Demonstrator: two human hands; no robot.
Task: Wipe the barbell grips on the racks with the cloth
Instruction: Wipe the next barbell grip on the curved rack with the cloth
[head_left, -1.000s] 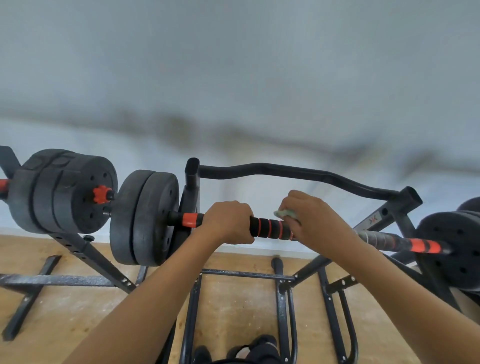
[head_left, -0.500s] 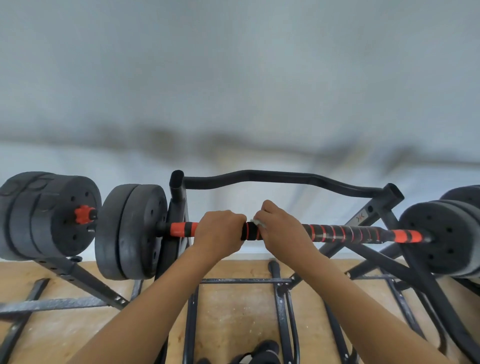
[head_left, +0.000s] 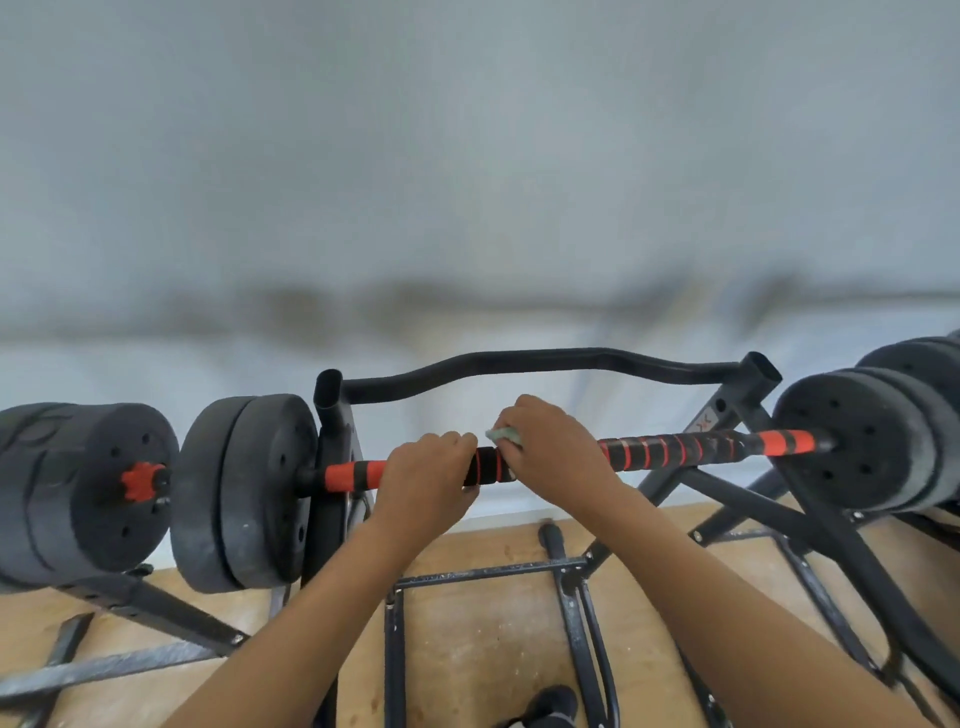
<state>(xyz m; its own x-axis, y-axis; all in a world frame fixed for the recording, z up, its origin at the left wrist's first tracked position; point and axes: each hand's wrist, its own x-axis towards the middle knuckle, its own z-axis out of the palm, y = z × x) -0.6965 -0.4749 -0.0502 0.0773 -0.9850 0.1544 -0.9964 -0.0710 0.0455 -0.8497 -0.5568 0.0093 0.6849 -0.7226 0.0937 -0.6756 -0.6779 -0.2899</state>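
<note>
On the rack (head_left: 332, 410), left hand (head_left: 428, 470) wraps the barbell grip (head_left: 670, 451); right hand (head_left: 556, 447) pinches cloth (head_left: 505, 434) alongside.

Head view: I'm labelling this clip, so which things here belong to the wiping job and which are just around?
In the job:
- striped bar grip
- green cloth, held by the right hand
- left hand, gripping the bar
- rack that carries it

Just around:
- weight plates
- neighbouring barbell at left
- wooden floor
- dark shoe
</note>
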